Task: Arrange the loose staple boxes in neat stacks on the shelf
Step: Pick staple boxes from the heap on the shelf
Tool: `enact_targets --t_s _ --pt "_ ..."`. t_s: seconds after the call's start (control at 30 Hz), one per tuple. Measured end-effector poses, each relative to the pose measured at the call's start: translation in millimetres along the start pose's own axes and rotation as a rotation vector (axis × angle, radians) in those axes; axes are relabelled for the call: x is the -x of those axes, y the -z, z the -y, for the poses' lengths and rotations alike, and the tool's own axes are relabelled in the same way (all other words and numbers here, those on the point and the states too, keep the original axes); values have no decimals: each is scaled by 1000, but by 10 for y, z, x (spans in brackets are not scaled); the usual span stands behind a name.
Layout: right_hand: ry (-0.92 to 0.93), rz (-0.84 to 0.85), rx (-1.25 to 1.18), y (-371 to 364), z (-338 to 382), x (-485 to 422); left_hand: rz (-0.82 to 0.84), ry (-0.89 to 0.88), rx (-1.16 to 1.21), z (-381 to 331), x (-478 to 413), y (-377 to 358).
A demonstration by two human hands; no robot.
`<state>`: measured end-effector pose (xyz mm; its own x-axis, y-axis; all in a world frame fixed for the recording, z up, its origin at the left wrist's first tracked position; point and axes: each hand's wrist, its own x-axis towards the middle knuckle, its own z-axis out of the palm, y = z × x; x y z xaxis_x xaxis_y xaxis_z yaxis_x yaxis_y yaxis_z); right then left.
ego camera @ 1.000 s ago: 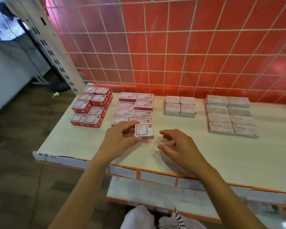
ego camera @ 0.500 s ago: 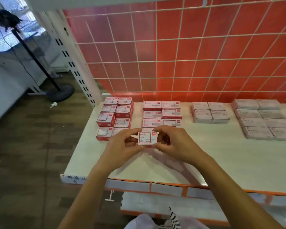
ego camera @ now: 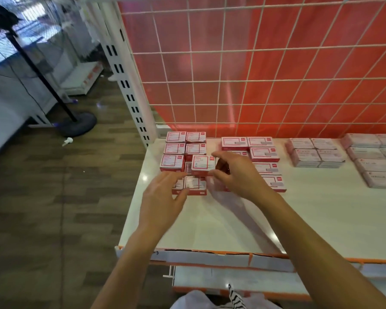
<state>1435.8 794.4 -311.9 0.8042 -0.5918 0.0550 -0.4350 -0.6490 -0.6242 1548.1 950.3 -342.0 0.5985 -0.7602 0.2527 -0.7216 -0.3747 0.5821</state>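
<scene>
Compared with half a second before, when both hands were on the staple box [ego camera: 202, 164], only the right hand [ego camera: 239, 175] had it now. Its fingers [ego camera: 221, 154] curled over the far edge and the thumb was on the near edge, pinching the box's right end. The left hand [ego camera: 163, 195] had let go. Its fingers [ego camera: 176, 177] were straight and loose, with the tips just below and left of the box. I couldn't tell if they were touching the boxes under them.

The box had also shifted. It used to be in front of the middle block [ego camera: 263, 152], and now it was over the left block [ego camera: 175, 150], to the left of the right fingertips and above the right-hand column. I couldn't tell whether it was resting on the box below or being held just clear of it.

The printed top faced up and the long axis ran side to side, lined up with the other boxes in that block. The red logo corner pointed toward the right fingers.

Further out to the right of the right hand, the pale pink boxes [ego camera: 314, 152] sat in their own group on the white shelf [ego camera: 232, 219]. Behind all the boxes was the wire grid [ego camera: 254, 63] over the red backing. Way off to the left of the left hand, a fan stand [ego camera: 76, 126] stood on the wood floor.
</scene>
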Motion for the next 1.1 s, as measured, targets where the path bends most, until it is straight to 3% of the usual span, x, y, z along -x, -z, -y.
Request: enact_targets --t_s 0.4,0.63,0.87,1.1 --pt "-53 -59 -31 -229 115 -70 -59 183 40 274 -271 98" --pt "-152 -151 -114 -362 166 -60 22 346 44 352 -361 69" --pt "-214 -150 -190 -439 256 -36 155 311 40 367 -439 80" --pt "-305 -106 -312 -638 416 -10 148 256 -215 375 -453 12"
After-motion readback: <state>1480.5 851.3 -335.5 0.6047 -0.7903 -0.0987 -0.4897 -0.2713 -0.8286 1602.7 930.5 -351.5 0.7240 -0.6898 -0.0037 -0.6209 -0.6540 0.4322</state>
